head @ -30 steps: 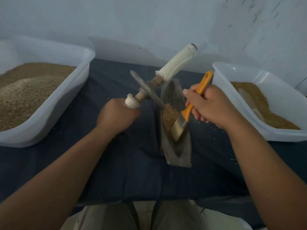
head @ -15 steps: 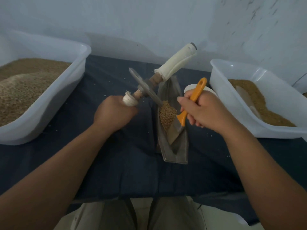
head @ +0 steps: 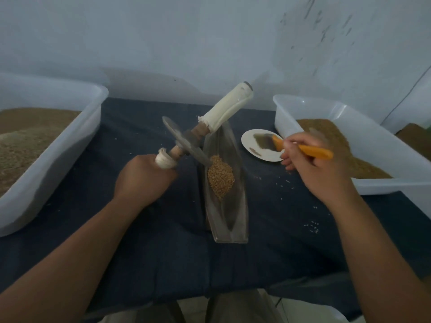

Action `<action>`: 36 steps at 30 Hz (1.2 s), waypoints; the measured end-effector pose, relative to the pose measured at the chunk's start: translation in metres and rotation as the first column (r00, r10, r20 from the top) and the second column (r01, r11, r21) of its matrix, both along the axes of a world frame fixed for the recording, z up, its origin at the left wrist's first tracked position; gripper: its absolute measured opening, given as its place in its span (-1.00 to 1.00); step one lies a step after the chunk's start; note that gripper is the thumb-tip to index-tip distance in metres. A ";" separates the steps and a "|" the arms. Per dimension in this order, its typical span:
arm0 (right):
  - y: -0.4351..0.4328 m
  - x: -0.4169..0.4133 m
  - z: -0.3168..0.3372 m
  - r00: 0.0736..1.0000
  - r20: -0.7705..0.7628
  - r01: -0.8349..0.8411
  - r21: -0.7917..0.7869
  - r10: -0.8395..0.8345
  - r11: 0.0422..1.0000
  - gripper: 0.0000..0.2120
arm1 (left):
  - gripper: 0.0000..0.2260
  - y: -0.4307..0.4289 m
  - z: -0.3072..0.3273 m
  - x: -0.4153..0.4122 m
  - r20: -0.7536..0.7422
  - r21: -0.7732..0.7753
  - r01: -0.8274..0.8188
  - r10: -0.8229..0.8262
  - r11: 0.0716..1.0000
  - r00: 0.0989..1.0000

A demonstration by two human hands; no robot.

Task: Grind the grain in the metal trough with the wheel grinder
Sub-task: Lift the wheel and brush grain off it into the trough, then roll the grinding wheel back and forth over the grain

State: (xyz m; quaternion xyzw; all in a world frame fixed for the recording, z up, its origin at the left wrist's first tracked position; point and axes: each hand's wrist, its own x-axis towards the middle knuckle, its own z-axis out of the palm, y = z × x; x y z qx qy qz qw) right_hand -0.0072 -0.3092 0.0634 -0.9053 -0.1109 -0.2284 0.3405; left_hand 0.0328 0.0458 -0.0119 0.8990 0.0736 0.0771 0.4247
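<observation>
Your left hand (head: pixel 144 178) alone grips wheel grinder (head: pixel 185 142) near handle; disc tilted on metal trough (head: pixel 233 220) left rim, beside grain (head: pixel 220 177) heaped mid-trough. Your right hand (head: pixel 312 166) clasps brush (head: pixel 313 151) over plate (head: pixel 250 138). Risk: one-handed roll skids, tips trough, scatters grain.

— What kind of place is this?
— A small grain-milling workroom, it seems.
— Why?
— Bare whitish wall (head: pixel 163 43) at twelve o'clock. Dark cloth-covered table (head: pixel 151 241). A grain-filled plastic tub (head: pixel 58 164) at nine o'clock, another tub (head: pixel 384 186) at three. A wheel grinder (head: pixel 185 142) and a metal trough (head: pixel 231 220) sit at centre.
</observation>
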 end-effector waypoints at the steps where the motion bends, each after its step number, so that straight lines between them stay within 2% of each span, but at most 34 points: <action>1: -0.005 0.001 -0.011 0.998 -0.005 0.066 -0.126 -0.067 0.990 -0.81 | -0.81 -0.001 0.001 -0.001 0.004 0.017 -0.004 0.004 1.000 1.000; 4: -0.013 0.002 -0.047 0.970 -0.144 0.114 -0.435 -0.194 0.893 -0.61 | -0.86 -0.003 0.005 -0.004 0.029 0.080 -0.003 0.001 0.997 1.000; 6: -0.016 -0.001 -0.062 0.918 -0.290 0.056 -0.582 -0.272 0.811 -0.34 | -0.91 -0.003 0.007 -0.006 0.055 0.138 -0.014 0.007 0.990 0.998; 7: -0.019 -0.004 -0.064 0.877 -0.377 0.004 -0.613 -0.298 0.790 -0.15 | -0.91 -0.003 0.007 -0.007 0.072 0.170 -0.027 0.015 0.985 0.997; 9: -0.022 -0.009 -0.062 0.799 -0.521 -0.093 -0.601 -0.301 0.794 0.15 | -0.79 -0.005 0.006 -0.006 0.111 0.251 -0.057 0.030 0.966 0.993; 10: -0.021 -0.013 -0.055 0.791 -0.541 -0.104 -0.577 -0.284 0.810 0.22 | -0.75 -0.006 0.005 -0.006 0.128 0.301 -0.066 0.028 0.951 0.991; 11: -0.018 -0.017 -0.046 0.826 -0.504 -0.080 -0.547 -0.251 0.834 0.23 | -0.71 -0.007 0.005 -0.005 0.148 0.352 -0.069 0.018 0.933 0.989; 12: -0.013 -0.021 -0.036 0.902 -0.385 -0.026 -0.504 -0.197 0.863 0.17 | -0.68 -0.009 0.005 -0.004 0.173 0.404 -0.073 0.002 0.912 0.985; 13: -0.007 -0.024 -0.024 0.974 -0.188 0.030 -0.440 -0.124 0.898 0.04 | -0.64 -0.011 0.005 -0.003 0.207 0.457 -0.079 -0.020 0.886 0.978; 14: 0.001 -0.026 -0.012 0.998 0.041 0.052 -0.381 -0.039 0.923 -0.11 | -0.59 -0.014 0.005 -0.002 0.249 0.510 -0.091 -0.046 0.855 0.967; 15: 0.011 -0.027 -0.004 0.973 0.225 0.043 -0.369 0.044 0.928 -0.25 | -0.56 -0.017 0.004 -0.002 0.294 0.557 -0.111 -0.071 0.823 0.953; 16: 0.020 -0.025 0.001 0.947 0.304 0.031 -0.417 0.107 0.909 -0.31 | -0.55 -0.019 0.004 -0.002 0.328 0.594 -0.128 -0.094 0.795 0.940; 17: 0.029 -0.021 0.006 0.947 0.288 0.020 -0.499 0.145 0.866 -0.30 | -0.55 -0.022 0.003 -0.002 0.342 0.625 -0.132 -0.118 0.769 0.932; 19: 0.048 -0.008 0.010 0.985 0.119 -0.018 -0.652 0.126 0.758 -0.15 | -0.56 -0.026 0.002 -0.003 0.339 0.678 -0.109 -0.178 0.726 0.924; 21: 0.061 0.006 0.007 0.997 -0.056 -0.074 -0.690 0.049 0.720 -0.06 | -0.60 -0.029 0.005 -0.005 0.322 0.724 -0.076 -0.239 0.686 0.916; 23: 0.067 0.017 -0.002 0.996 -0.091 -0.060 -0.724 -0.009 0.687 -0.20 | -0.64 -0.031 0.010 -0.008 0.297 0.766 -0.053 -0.280 0.641 0.913; 26: 0.064 0.021 -0.016 0.999 -0.017 0.021 -0.711 -0.047 0.703 -0.71 | -0.69 -0.031 0.016 -0.011 0.254 0.819 -0.029 -0.317 0.574 0.914; 27: 0.060 0.021 -0.020 0.999 0.000 0.035 -0.698 -0.048 0.715 -0.80 | -0.70 -0.030 0.018 -0.011 0.241 0.836 -0.025 -0.326 0.549 0.914; 29: 0.051 0.025 -0.027 0.999 -0.012 0.028 -0.710 -0.052 0.703 -0.78 | -0.70 -0.031 0.021 -0.010 0.238 0.862 -0.032 -0.348 0.506 0.907; 31: 0.046 0.035 -0.029 0.992 -0.101 -0.017 -0.724 -0.081 0.689 -0.73 | -0.71 -0.033 0.024 -0.004 0.228 0.885 -0.042 -0.353 0.464 0.907; 33: 0.046 0.051 -0.028 0.971 -0.204 -0.061 -0.716 -0.124 0.695 -0.76 | -0.71 -0.038 0.028 0.006 0.219 0.899 -0.051 -0.347 0.434 0.912; 36: 0.052 0.083 -0.024 0.952 -0.230 -0.021 -0.706 -0.201 0.708 -0.78 | -0.73 -0.048 0.037 0.033 0.186 0.886 -0.021 -0.313 0.464 0.931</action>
